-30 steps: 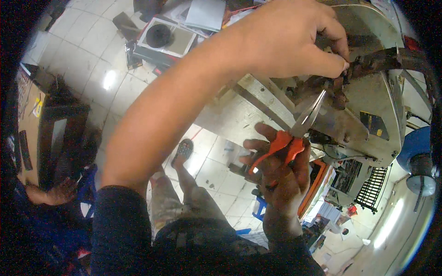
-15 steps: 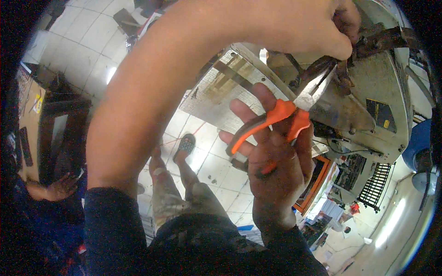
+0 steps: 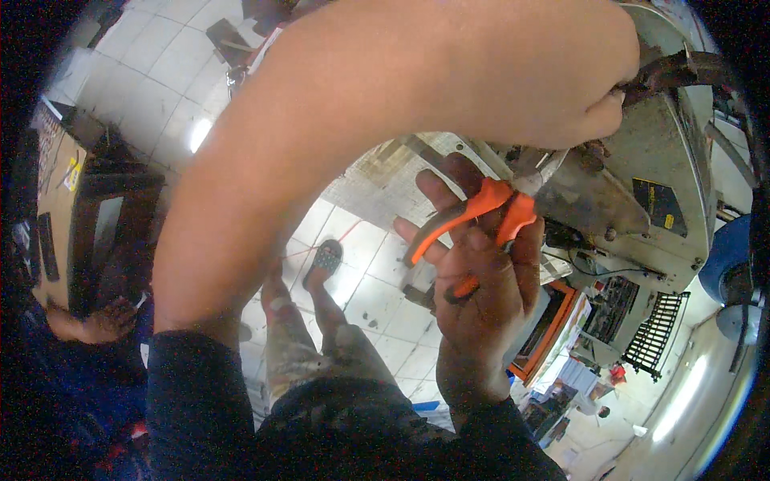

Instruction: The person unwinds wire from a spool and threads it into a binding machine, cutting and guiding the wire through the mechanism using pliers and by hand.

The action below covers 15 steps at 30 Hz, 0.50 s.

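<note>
A pair of pliers [image 3: 473, 212] with orange and dark grips rests across the upturned palm and fingers of my right hand [image 3: 485, 280]. The fingers are only partly curled, with one handle lying over them. The pliers' silver jaws point up and right, and their tips are hidden by my left hand [image 3: 589, 92]. That arm reaches across the top of the view. My left fingers are bent around the end of a dark, greasy metal bar [image 3: 686, 72] on a grey machine [image 3: 674, 160]; most of the fingertips are out of sight.
A flat metal plate [image 3: 385, 180] of the machine lies beyond my right fingers. At the left stands a cardboard box [image 3: 60, 176], with another person's hand [image 3: 112, 321] near it. An orange-framed panel [image 3: 549, 333] and a black grille [image 3: 656, 335] are at lower right.
My left hand has come lower in view and its fingers have closed around the dark bar, covering the jaw tips. The pliers and my right hand have barely moved.
</note>
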Each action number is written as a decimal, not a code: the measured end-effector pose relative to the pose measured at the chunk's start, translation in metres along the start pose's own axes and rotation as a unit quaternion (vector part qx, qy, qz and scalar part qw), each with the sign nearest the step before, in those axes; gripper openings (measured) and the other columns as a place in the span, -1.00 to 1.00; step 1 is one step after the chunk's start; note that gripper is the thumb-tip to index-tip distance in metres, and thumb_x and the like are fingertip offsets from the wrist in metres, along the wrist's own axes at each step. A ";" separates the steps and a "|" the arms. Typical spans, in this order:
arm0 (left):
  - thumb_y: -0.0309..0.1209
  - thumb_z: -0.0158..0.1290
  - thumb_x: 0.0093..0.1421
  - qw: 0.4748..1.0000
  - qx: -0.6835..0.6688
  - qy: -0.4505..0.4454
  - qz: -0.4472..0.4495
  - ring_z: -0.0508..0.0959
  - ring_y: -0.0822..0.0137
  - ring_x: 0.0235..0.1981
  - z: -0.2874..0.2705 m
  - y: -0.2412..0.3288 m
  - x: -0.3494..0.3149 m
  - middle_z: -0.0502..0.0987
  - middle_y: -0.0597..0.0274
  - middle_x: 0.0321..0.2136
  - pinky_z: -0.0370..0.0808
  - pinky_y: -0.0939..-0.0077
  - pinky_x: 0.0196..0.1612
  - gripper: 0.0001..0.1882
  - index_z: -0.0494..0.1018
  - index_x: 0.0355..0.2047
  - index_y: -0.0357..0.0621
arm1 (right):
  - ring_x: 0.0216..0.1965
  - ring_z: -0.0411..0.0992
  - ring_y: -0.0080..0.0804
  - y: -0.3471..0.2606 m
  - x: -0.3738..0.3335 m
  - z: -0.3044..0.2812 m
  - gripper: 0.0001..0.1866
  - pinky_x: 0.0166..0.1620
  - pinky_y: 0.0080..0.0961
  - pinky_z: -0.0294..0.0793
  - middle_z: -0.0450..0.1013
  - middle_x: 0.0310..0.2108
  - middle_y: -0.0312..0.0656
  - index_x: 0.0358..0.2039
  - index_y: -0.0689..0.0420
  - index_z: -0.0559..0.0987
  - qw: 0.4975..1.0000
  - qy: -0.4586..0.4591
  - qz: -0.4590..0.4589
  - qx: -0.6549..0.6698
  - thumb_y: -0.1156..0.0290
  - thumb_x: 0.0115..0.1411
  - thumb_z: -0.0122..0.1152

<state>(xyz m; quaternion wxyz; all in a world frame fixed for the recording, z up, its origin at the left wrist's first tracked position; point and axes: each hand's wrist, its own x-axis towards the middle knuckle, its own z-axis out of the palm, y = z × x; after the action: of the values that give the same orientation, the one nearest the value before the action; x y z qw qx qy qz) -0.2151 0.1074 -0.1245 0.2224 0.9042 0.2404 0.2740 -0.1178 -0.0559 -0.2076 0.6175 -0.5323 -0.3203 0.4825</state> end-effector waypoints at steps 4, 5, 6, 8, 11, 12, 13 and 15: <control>-0.41 -0.07 0.18 0.989 -0.114 -0.089 -0.030 0.55 -0.07 -0.52 -0.005 -0.016 -0.015 0.48 -0.13 -0.63 0.53 0.19 -0.30 -0.71 0.47 -0.53 -0.46 | 0.11 0.34 0.20 -0.006 -0.001 0.002 -0.45 -0.05 0.26 0.47 0.22 0.16 0.30 0.23 0.20 0.20 1.000 0.025 0.010 -0.007 0.54 0.19 -0.03; -0.42 -0.07 0.17 0.988 -0.140 0.036 0.059 0.55 -0.08 -0.53 0.014 -0.023 -0.026 0.48 -0.14 -0.63 0.53 0.18 -0.30 -0.71 0.47 -0.52 -0.47 | 0.10 0.34 0.19 -0.005 -0.001 0.002 -0.44 -0.04 0.25 0.47 0.22 0.16 0.30 0.23 0.19 0.19 1.000 0.018 0.007 -0.012 0.54 0.19 -0.02; -0.42 -0.07 0.17 0.978 -0.154 0.099 0.101 0.55 -0.09 -0.54 0.014 -0.020 -0.029 0.48 -0.14 -0.63 0.53 0.18 -0.30 -0.71 0.47 -0.52 -0.47 | 0.10 0.35 0.19 -0.005 -0.001 0.002 -0.42 -0.03 0.24 0.47 0.23 0.15 0.31 0.24 0.19 0.18 1.000 0.011 0.004 -0.018 0.55 0.19 -0.02; -0.43 -0.06 0.15 0.960 -0.240 0.137 0.043 0.55 -0.11 -0.53 0.008 -0.013 -0.030 0.49 -0.16 -0.63 0.53 0.18 -0.29 -0.73 0.47 -0.50 -0.48 | 0.10 0.35 0.18 -0.002 0.000 0.001 -0.42 -0.03 0.22 0.47 0.23 0.15 0.31 0.25 0.18 0.17 1.000 0.014 0.009 -0.017 0.55 0.19 -0.02; -0.44 -0.04 0.13 0.938 -0.315 0.140 -0.019 0.56 -0.13 -0.51 0.015 -0.018 -0.027 0.49 -0.18 -0.62 0.54 0.17 -0.27 -0.74 0.48 -0.48 -0.49 | 0.09 0.36 0.18 0.001 -0.001 -0.003 -0.42 -0.02 0.19 0.47 0.24 0.14 0.33 0.25 0.19 0.17 1.000 0.009 0.004 -0.017 0.57 0.19 -0.03; -0.44 -0.04 0.13 0.937 -0.308 0.162 0.025 0.56 -0.13 -0.50 0.018 -0.024 -0.026 0.49 -0.19 -0.62 0.54 0.17 -0.26 -0.74 0.48 -0.48 -0.49 | 0.09 0.36 0.18 0.002 0.000 -0.004 -0.43 -0.02 0.18 0.48 0.24 0.14 0.33 0.24 0.20 0.18 1.000 0.002 -0.002 -0.015 0.58 0.19 -0.03; -0.44 -0.04 0.13 0.934 -0.304 0.180 0.052 0.56 -0.13 -0.50 0.020 -0.028 -0.025 0.50 -0.19 -0.61 0.53 0.17 -0.26 -0.74 0.48 -0.47 -0.49 | 0.09 0.36 0.18 0.003 0.000 -0.005 -0.43 -0.02 0.18 0.48 0.24 0.14 0.33 0.24 0.20 0.18 1.000 -0.001 -0.003 -0.016 0.58 0.19 -0.03; -0.44 -0.03 0.12 0.929 -0.300 0.201 0.080 0.56 -0.13 -0.49 0.023 -0.033 -0.022 0.50 -0.20 -0.61 0.53 0.16 -0.25 -0.75 0.48 -0.47 -0.49 | 0.09 0.36 0.18 0.003 0.000 -0.006 -0.45 -0.02 0.18 0.49 0.23 0.14 0.34 0.23 0.24 0.19 1.000 0.013 0.003 -0.002 0.60 0.20 -0.05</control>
<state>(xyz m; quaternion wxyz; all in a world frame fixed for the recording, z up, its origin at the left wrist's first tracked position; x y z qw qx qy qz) -0.2279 0.1146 -0.1680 0.4076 0.7376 0.1131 0.5263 -0.1128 -0.0582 -0.2121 0.6190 -0.5410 -0.3114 0.4766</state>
